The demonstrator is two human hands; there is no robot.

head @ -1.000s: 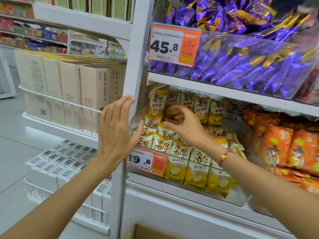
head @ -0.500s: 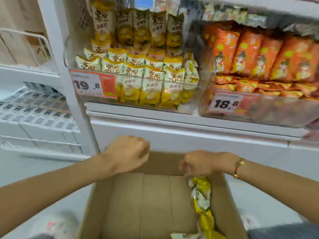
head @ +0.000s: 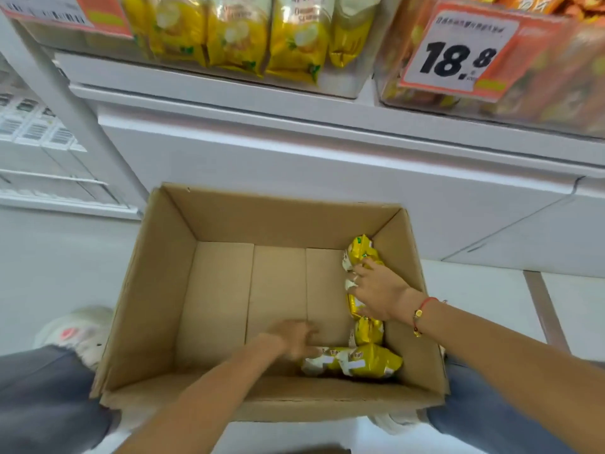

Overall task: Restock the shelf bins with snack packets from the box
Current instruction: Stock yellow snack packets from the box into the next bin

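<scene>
Both hands had dropped into cardboard box [head: 157,290]. Right hand [head: 376,291] grip grasped yellow snack packet [head: 360,253]; left hand [head: 294,339] grip blurred, cannot tell. Price tag [head: 458,50] read "18.8".

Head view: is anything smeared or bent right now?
Head view: left hand motion-blurred over the packets, so its grip is unclear; right hand sharper on the yellow packets; orange bin soft; wide-angle lens bows the shelf edge.
</scene>
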